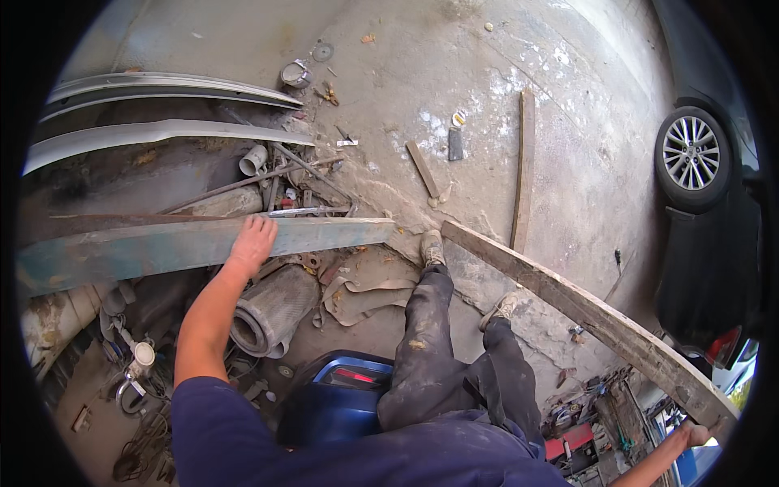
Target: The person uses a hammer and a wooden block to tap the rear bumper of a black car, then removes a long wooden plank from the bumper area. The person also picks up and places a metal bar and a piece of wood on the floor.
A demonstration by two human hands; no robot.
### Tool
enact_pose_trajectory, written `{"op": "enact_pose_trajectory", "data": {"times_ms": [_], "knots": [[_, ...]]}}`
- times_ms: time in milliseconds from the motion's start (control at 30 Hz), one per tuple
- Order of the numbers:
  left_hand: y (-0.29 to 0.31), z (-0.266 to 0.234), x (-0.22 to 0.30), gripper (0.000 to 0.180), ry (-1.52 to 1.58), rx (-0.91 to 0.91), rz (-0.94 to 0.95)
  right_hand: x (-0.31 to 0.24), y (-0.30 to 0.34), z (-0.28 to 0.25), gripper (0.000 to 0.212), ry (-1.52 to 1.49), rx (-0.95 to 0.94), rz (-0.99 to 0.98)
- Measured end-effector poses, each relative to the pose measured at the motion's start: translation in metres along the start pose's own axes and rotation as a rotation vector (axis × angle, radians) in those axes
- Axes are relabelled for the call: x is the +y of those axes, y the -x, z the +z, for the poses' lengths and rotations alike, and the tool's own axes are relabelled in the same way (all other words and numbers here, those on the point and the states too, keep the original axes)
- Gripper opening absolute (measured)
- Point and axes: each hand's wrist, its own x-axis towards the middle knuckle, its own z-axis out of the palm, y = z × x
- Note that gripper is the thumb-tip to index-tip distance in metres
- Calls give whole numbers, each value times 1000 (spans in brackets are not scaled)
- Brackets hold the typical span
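Bracing my left hand (pixel 252 242) flat and open on the teal beam (pixel 203 243), my right hand (pixel 695 436) at four o'clock clasps the wooden plank (pixel 584 312); I should keep it level.

The plank (pixel 195 246) under the left hand (pixel 253 240) is faded teal with rusty brown patches. The long board (pixel 584 312) held by the right hand (pixel 696 434) is weathered grey-brown. The trousers (pixel 442 349) are dark, paint-spattered; the floor (pixel 487 97) grey with white smears; the car (pixel 714 268) black.
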Motion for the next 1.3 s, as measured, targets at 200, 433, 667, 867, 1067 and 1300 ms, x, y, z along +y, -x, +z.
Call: {"op": "enact_pose_trajectory", "data": {"times_ms": [200,433,667,867,1067,1300], "knots": [[-54,-28,58,77,108,69,27,0,5,-11,72,-34,9,-9],[-69,-33,60,83,127,66,13,1,15,-16,66,-31,71,-29],[-66,-35,59,91,124,-14,-15,-3,23,-14,65,-30,34,-69],[-60,-25,69,99,148,26,-102,-2,30,4,70,-54,8,-99],[-34,-30,82,85,4,-80,-374,3,25,12,73,-123,-215,-55],[-6,-39,96,79,126,-181,-736,13,23,16,70,-176,-296,-71]]}}
